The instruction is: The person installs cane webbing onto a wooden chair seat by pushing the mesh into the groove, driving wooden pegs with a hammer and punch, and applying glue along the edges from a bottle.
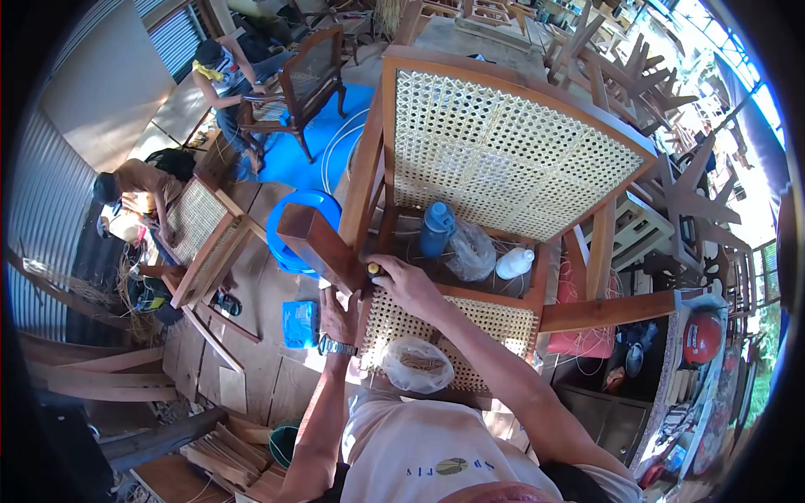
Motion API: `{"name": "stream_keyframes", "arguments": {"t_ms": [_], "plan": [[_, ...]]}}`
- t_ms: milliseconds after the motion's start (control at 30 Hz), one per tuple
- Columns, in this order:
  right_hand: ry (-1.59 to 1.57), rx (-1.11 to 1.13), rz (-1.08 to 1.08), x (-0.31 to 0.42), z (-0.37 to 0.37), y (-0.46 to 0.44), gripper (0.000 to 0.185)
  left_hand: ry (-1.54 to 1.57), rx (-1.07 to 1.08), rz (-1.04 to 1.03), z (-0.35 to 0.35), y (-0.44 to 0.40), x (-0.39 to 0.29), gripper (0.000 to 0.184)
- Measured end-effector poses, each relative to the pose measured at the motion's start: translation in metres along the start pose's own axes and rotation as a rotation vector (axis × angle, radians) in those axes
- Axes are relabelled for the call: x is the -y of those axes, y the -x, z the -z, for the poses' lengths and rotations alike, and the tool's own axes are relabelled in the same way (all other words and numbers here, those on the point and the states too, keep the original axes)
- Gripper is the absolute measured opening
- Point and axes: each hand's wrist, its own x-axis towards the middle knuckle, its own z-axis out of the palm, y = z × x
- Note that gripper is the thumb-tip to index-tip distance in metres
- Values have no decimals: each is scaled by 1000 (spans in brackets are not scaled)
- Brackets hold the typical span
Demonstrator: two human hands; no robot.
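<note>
A wooden chair frame with a woven cane back [503, 142] and a woven cane seat [495, 323] stands in front of me. My right hand [404, 285] is closed around a small tool with a yellowish end [375, 269], at the seat corner beside the thick wooden armrest [317, 239]. Below the armrest, my left hand [337, 318] lies against the outer side of the frame; its fingers are partly hidden by the wood. A clear plastic bag [417, 365] holding thin brown pieces rests on the seat.
Behind the seat are a blue bottle [437, 229], a plastic bag [472, 252] and a white bottle [515, 263]. A blue basin [285, 216] and a blue packet [299, 324] are at left. Two people work on chairs at upper left. Stacked chair parts [688, 176] fill the right.
</note>
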Motion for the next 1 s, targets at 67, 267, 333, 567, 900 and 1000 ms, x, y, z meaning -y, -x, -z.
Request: {"name": "stream_keyframes", "arguments": {"t_ms": [67, 267, 333, 567, 900, 1000], "plan": [[78, 53, 79, -1, 8, -4, 39, -3, 4, 2, 0, 0, 0, 46], [1, -114, -82, -16, -13, -4, 45, 44, -71, -77, -1, -1, 0, 45], [6, 55, 23, -30, -16, -3, 47, 37, -45, -57, 0, 0, 1, 44], [39, -17, -336, 2, 0, -7, 43, 13, -33, -60, -2, -3, 4, 48], [123, -169, -229, 4, 35, -23, 44, 99, -120, 156, 2, 22, 6, 29], [39, -225, -108, -17, 28, -19, 45, 130, -123, 191, -2, 38, 9, 11]]}}
